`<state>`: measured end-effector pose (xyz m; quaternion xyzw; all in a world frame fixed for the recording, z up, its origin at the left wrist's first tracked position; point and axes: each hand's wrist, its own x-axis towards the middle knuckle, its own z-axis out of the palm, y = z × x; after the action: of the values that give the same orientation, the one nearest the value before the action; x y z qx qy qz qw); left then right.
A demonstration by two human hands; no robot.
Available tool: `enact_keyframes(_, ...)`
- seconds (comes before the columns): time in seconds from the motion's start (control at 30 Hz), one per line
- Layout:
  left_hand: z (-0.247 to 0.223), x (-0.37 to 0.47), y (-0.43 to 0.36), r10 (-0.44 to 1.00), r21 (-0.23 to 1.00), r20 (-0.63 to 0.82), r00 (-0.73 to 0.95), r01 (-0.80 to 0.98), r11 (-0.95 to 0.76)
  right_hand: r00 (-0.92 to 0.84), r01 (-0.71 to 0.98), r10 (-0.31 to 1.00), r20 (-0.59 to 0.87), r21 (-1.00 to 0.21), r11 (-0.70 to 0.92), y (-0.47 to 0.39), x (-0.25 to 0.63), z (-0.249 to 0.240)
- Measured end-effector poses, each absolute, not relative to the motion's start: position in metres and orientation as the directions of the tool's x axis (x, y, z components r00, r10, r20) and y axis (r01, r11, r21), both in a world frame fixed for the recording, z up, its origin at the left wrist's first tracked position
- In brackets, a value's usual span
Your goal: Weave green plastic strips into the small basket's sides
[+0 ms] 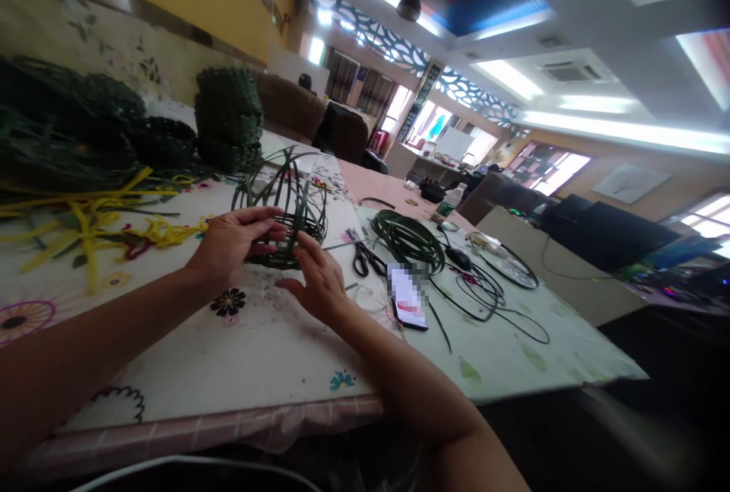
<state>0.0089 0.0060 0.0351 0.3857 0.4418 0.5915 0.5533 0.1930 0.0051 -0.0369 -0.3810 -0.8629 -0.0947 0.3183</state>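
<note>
A half-woven basket of dark green strips [311,207] stands on the white flowered tablecloth. Its lower part is woven; loose strips rise and bend inward above it. My left hand [231,245] is closed at the near left side, thumb and fingers together on a strip. My right hand [320,279] touches the near right side with its fingertips, its thumb stretched apart toward the left. What lies behind the fingers is hidden.
Right of the basket lie black scissors [365,256], a coil of green strip [407,237] and a phone [407,298]. Yellow strips [91,226] and stacked green baskets [228,115] are at the left. A bottle [450,201] stands farther back. The table's front edge [228,423] is close.
</note>
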Motion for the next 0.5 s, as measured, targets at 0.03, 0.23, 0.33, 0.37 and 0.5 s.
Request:
enact_keyframes(0.03,0.038,0.008,0.005,0.994,0.938,-0.054,-0.098,-0.345,0.016,-0.517,0.729,0.582,0.627,-0.032,0.683,0.006,0.192,-0.039)
enact_keyframes(0.23,0.05,0.003,0.005,0.978,0.881,-0.173,-0.117,-0.462,0.1,-0.511,0.78,0.548,0.662,0.089,0.62,0.012,0.188,-0.045)
enact_keyframes(0.33,0.051,0.001,0.006,0.981,0.872,-0.177,-0.081,-0.475,0.118,-0.468,0.777,0.531,0.706,0.043,0.628,0.016,0.19,-0.045)
enact_keyframes(0.37,0.051,0.001,0.007,0.985,0.876,-0.163,-0.061,-0.468,0.116,-0.464,0.771,0.526,0.713,0.033,0.636,0.017,0.192,-0.044)
enact_keyframes(0.5,0.048,-0.004,0.009,0.997,0.94,0.041,0.062,-0.34,-0.018,-0.465,0.78,0.491,0.737,0.078,0.621,0.02,0.2,-0.039)
